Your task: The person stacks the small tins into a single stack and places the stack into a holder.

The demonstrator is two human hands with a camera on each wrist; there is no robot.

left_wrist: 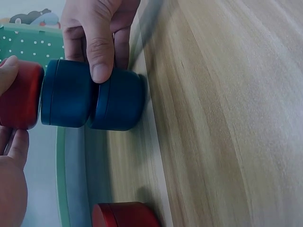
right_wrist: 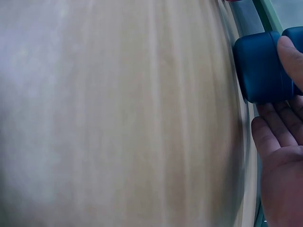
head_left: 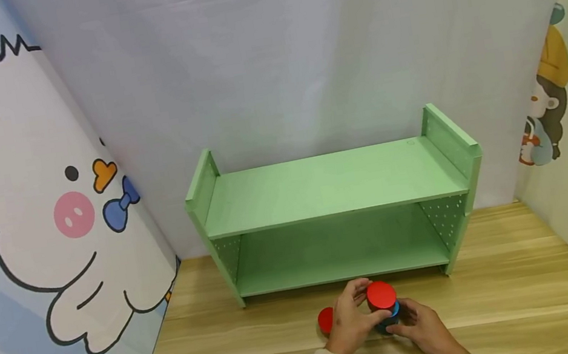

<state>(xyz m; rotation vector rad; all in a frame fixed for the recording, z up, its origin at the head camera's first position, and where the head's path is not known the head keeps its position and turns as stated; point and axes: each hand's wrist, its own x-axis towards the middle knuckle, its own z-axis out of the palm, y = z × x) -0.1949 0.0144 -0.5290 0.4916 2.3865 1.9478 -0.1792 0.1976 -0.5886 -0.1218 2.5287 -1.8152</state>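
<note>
Two small blue round tins stand stacked on the table: a lower blue tin (left_wrist: pixel 118 101) and an upper blue tin (left_wrist: pixel 67 94). My left hand (head_left: pixel 348 320) pinches a red tin (head_left: pixel 381 295) between thumb and fingers, right at the top of the upper blue tin. From the other side my right hand (head_left: pixel 427 330) holds the blue stack, its thumb across the seam between both tins and its fingers behind. Another red tin (head_left: pixel 325 321) sits on the table left of the stack, partly hidden by my left hand in the head view.
Behind the tins stands a green two-tier shelf (head_left: pixel 335 184) with raised side panels, its lower board (head_left: pixel 339 248) close beyond my hands. The wooden table (head_left: pixel 221 345) reaches to printed curtains at left and right and a plain grey cloth (head_left: pixel 299 58) at the back.
</note>
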